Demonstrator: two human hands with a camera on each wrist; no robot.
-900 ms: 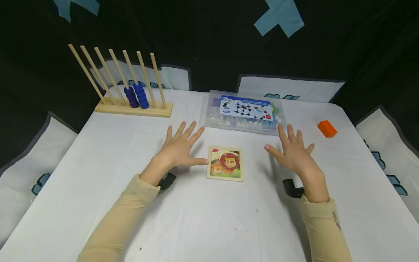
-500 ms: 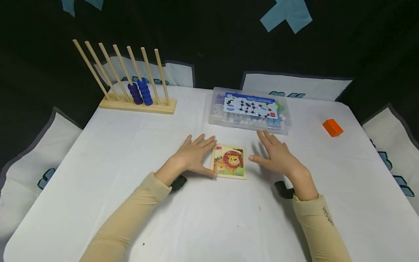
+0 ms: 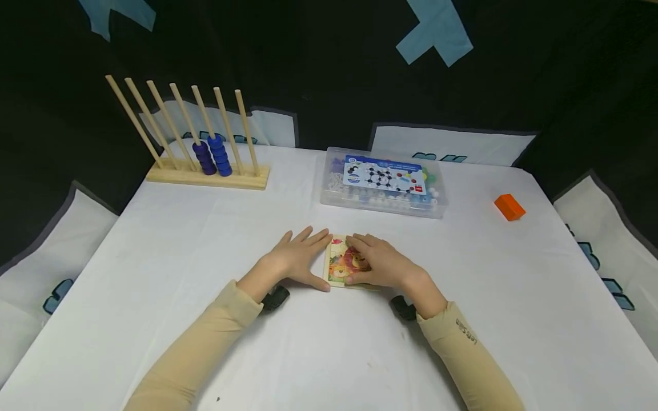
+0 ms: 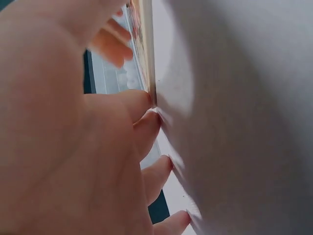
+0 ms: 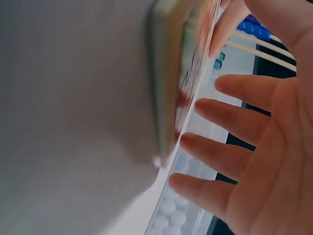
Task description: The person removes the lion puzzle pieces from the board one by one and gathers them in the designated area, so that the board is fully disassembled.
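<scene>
White tabletop (image 3: 329, 354); lion puzzle (image 3: 338, 265) newly under our right hand (image 3: 385, 264), beside left hand (image 3: 295, 260): both close enough, fingers (image 5: 215, 155) apart.

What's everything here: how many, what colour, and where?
Tablecloth: one, white, across the foreground
Lion puzzle: one, multicoloured, mid-tablecloth, partly hidden
Counting rack: one, pale wood, back left
Bead stacks: two, purple and blue, on rack
Plastic box: one, clear, blue-and-white label, behind puzzle
Block: one, orange, right of box
Curtain: one, black, background
Large cut-outs: two, blue, high on curtain
Panels: four, white, around tablecloth
Sleeves: two, tan, lower view
Wrist devices: two, black, by sleeve ends
Left hand: one, bare, at puzzle's left edge
Right hand: one, bare, over puzzle's right side
</scene>
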